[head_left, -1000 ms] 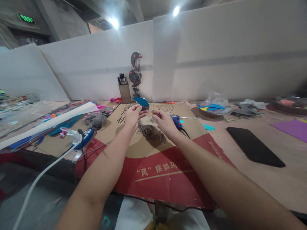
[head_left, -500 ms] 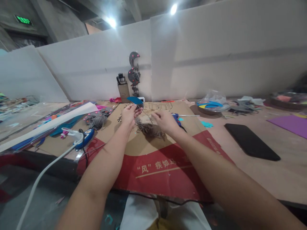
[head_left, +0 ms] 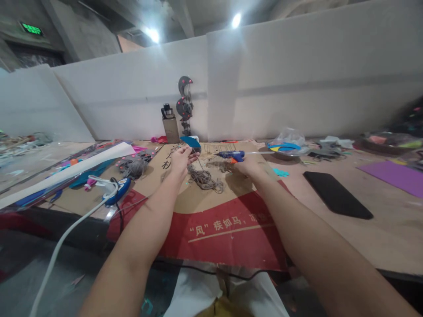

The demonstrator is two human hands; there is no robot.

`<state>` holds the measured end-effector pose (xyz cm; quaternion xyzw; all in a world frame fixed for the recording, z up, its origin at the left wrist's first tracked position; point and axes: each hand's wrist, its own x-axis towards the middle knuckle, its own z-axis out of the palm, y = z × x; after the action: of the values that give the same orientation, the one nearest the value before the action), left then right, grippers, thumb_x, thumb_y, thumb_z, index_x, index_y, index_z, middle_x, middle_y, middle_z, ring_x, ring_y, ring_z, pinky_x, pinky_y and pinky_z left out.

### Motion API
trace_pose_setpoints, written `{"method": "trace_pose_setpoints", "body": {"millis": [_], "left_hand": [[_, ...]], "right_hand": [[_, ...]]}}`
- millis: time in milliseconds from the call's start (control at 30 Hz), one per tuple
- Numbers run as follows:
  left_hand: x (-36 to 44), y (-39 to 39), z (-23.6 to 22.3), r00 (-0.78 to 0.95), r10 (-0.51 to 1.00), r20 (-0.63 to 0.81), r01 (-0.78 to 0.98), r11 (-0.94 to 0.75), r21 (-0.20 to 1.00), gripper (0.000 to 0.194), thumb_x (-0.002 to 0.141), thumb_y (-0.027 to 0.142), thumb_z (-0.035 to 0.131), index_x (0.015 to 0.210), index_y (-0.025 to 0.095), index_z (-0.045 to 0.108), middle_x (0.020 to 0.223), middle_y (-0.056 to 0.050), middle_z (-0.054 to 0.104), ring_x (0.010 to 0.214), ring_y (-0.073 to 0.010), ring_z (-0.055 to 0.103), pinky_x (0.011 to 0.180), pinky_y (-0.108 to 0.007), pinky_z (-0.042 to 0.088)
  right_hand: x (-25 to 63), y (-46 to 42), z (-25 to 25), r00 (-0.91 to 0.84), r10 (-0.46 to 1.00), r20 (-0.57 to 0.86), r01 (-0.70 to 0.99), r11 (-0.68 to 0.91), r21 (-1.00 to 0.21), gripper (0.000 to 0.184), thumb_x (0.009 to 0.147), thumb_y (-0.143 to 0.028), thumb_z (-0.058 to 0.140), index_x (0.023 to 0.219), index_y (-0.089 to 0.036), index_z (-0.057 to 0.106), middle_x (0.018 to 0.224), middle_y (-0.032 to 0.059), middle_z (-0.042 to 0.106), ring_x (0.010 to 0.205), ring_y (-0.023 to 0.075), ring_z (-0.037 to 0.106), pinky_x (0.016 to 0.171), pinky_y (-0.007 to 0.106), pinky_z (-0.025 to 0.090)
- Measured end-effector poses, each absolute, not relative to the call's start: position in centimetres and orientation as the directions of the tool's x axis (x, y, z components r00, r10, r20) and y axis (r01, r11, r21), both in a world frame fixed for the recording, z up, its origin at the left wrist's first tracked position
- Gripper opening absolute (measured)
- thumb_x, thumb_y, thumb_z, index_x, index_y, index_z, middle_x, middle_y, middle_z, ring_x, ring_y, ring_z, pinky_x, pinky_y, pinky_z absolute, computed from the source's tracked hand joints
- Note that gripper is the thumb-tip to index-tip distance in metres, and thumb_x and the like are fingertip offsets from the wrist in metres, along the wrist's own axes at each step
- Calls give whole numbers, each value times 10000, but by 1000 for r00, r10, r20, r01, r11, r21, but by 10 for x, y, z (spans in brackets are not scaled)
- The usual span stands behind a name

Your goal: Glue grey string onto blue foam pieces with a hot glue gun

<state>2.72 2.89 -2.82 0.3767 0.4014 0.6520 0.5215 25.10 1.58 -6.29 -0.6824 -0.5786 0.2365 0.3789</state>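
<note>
Left grip point(head_left: 181, 161): thumb and fingers pinching a blue leaf-shaped flat piece point(head_left: 191, 141), dark grey at its lower edge, held up over the cardboard; can't tell the material. Thin grey-brown strand runs from those fingers down to a loose heap of grey-brown yarn point(head_left: 204, 178) lying between the hands. Right grip point(head_left: 248, 166): closed at the handle of a blue plastic glue gun with orange trigger point(head_left: 228, 154), nozzle toward the left hand; fingers partly hidden. Clear rod-shaped glue stick point(head_left: 259, 152) pokes out the gun's rear. Underneath: flat brown-and-red printed cardboard sheet point(head_left: 228, 246) on the pinkish desk point(head_left: 390, 235). Right of the sheet: turquoise scraps point(head_left: 280, 172), black flat rectangular slab point(head_left: 337, 194), purple flat sheet point(head_left: 393, 176). Left: second grey yarn bundle point(head_left: 135, 167), blue rounded device point(head_left: 119, 190) with white cable. Back: grey-brown bottle with black lid point(head_left: 171, 130), beside dark grey crescents with pink dots point(head_left: 183, 105) against the white panel point(head_left: 132, 88).
</note>
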Motion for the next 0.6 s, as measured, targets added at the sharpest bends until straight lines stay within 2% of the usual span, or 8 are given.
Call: {"method": "trace_pose_setpoints", "body": {"millis": [67, 133, 233, 367, 500, 600], "left_hand": [[26, 31, -31, -157, 985, 67, -373, -122, 920, 36, 826, 118, 576, 794, 127, 561, 666, -19, 642, 592, -125, 673, 671, -263, 547], [26, 33, -35, -147, 987, 67, -371, -118, 921, 42, 816, 132, 597, 793, 126, 563, 674, -24, 648, 588, -120, 669, 670, -260, 545], [25, 36, -38, -141, 987, 72, -366, -119, 923, 56, 804, 140, 613, 786, 123, 562, 689, -33, 657, 574, -110, 662, 659, -250, 542], [25, 35, -38, -150, 986, 66, -349, -115, 930, 57, 805, 139, 596, 769, 126, 555, 659, -25, 642, 573, -118, 659, 664, -266, 542], [27, 32, -35, -146, 987, 72, -360, -120, 925, 83, 789, 156, 626, 764, 124, 554, 668, -35, 640, 605, -129, 668, 691, -272, 535], [27, 31, -34, -153, 985, 81, -362, -132, 923, 85, 790, 159, 631, 775, 122, 556, 659, -31, 633, 609, -131, 670, 703, -276, 536]], "right_hand": [[247, 13, -55, 255, 957, 135, 480, -4, -877, 200, 632, -193, 610, 826, -150, 622, 665, 34, 612, 568, 147, 556, 501, 235, 423], [240, 8, -46, 265, 938, 225, 367, 118, -923, 275, 645, -159, 552, 914, -159, 606, 762, 41, 628, 604, 145, 568, 523, 239, 452], [222, -4, -33, 230, 915, 331, 258, 271, -927, 320, 664, -175, 551, 983, -177, 585, 848, 57, 641, 630, 156, 581, 560, 277, 485], [196, -22, -19, 81, 935, 346, 129, 334, -934, 290, 701, -247, 572, 984, -187, 594, 868, 71, 660, 626, 161, 574, 562, 297, 485], [185, -28, -12, -53, 897, 439, 135, 442, -887, 303, 755, -312, 562, 1031, -193, 598, 897, 55, 669, 661, 150, 560, 618, 291, 484], [187, -26, -18, -56, 864, 500, 264, 496, -827, 325, 822, -413, 506, 1046, -196, 600, 883, 59, 668, 679, 166, 567, 634, 307, 476]]}}
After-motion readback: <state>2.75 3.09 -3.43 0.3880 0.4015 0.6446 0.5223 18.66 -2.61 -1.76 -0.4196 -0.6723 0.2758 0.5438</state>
